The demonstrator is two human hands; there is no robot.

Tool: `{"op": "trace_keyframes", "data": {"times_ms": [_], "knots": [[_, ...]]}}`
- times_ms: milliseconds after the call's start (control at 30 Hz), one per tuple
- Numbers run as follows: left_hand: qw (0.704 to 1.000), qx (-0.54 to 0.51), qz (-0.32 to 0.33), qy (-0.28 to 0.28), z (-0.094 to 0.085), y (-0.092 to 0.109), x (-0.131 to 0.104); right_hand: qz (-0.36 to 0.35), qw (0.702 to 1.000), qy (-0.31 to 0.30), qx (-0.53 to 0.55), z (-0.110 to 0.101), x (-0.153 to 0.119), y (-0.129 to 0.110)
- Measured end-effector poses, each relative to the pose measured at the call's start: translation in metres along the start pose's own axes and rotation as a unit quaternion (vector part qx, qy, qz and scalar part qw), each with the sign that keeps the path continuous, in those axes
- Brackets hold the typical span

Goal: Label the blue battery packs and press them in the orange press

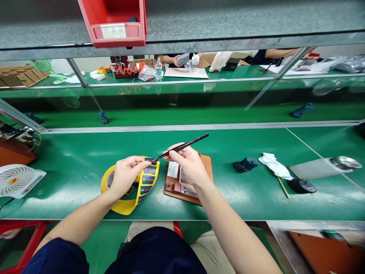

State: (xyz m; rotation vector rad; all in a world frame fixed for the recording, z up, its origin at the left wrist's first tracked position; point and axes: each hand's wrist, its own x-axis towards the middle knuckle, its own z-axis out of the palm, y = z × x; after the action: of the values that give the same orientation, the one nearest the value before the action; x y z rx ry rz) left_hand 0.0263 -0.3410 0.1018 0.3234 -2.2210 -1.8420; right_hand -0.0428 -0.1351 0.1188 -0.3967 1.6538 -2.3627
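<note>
My left hand (129, 173) pinches the loose end of a yellow roll of labels (122, 207), whose strip carries dark blue labels (147, 179) with white and red print. Closed round a pair of black tweezers (189, 143), my right hand (186, 161) points their tips left at the top label, by my left fingertips. Whether the tips grip the label is too small to tell. Beneath my right hand lies a brown fixture block (209, 171) with metal plates and a white sticker, partly covered by the hand.
On the right are a dark blue tool part (245, 164), a white cloth (273, 165), a stick, and a bottle (313, 168) lying on its side beside a black cap (302, 186). A white fan (19, 180) stands left. A red bin (118, 30) hangs overhead. Co-workers' hands show across the bench.
</note>
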Motion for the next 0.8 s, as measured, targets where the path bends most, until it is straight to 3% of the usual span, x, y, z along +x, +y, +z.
{"op": "trace_keyframes", "data": {"times_ms": [133, 200, 333, 500, 600, 700, 800], "knots": [[0.998, 0.052, -0.006, -0.028, 0.003, 0.007, 0.007, -0.022, 1.0, 0.005, -0.016, -0.003, -0.004, 0.002], [0.985, 0.155, 0.012, -0.072, 0.004, 0.011, 0.019, -0.036, 0.999, 0.018, -0.029, -0.01, -0.007, 0.002], [0.896, 0.418, 0.038, -0.147, 0.014, 0.012, 0.053, -0.05, 0.994, 0.057, -0.08, -0.04, -0.014, -0.004], [0.845, 0.498, 0.023, -0.191, 0.037, 0.002, 0.08, -0.051, 0.986, 0.102, -0.121, -0.092, -0.027, -0.012], [0.812, 0.544, 0.017, -0.211, 0.041, 0.004, 0.083, -0.03, 0.985, 0.103, -0.136, -0.116, -0.034, -0.008], [0.785, 0.592, 0.03, -0.181, 0.037, 0.017, 0.072, -0.02, 0.987, 0.093, -0.132, -0.13, -0.038, -0.001], [0.823, 0.533, 0.151, -0.126, 0.038, 0.028, 0.046, -0.021, 0.987, 0.09, -0.132, -0.137, -0.038, 0.005]]}}
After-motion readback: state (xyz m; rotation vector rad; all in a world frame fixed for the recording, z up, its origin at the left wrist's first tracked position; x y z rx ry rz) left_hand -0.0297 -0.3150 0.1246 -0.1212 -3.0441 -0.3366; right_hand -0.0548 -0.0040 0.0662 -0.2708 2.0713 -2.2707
